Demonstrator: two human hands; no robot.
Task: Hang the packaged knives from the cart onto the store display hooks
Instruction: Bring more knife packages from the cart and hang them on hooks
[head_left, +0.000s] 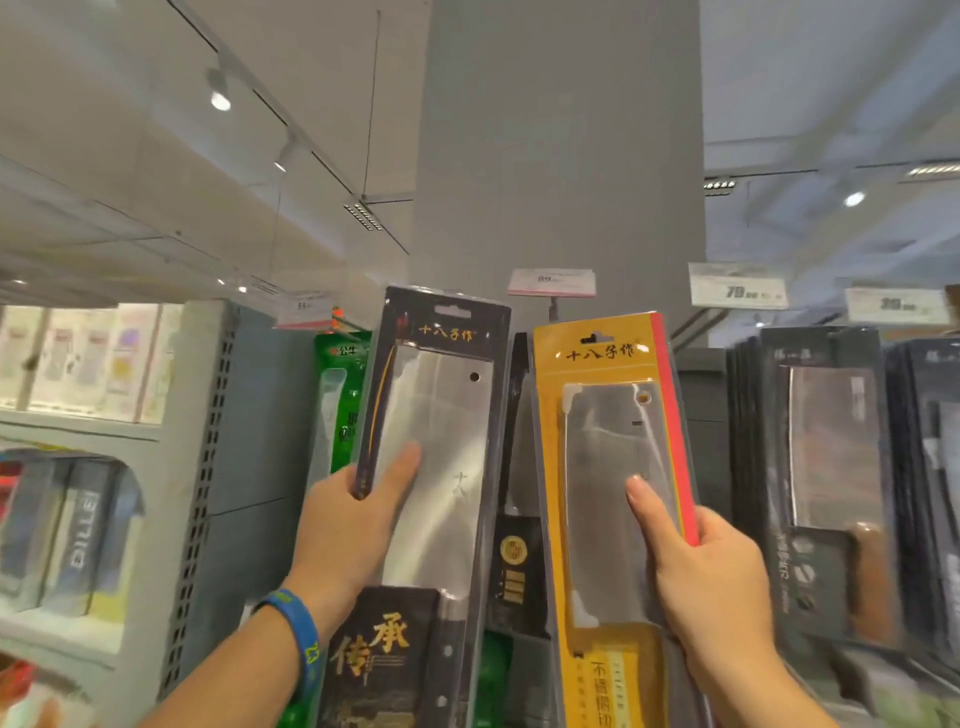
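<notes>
My left hand grips a black-carded cleaver package by its left edge, thumb across the clear blister, and holds it upright in front of the display. A yellow-carded cleaver package with a red side strip is gripped by my right hand at its right edge, thumb on the blade window. Both packages have hang slots at the top, raised to just below a price tag. The hook behind them is hidden. The cart is out of view.
Dark knife packages hang in rows at the right under price tags. A green package and a black one hang behind the held ones. A grey perforated upright and boxed-goods shelves stand at the left; a grey pillar rises behind.
</notes>
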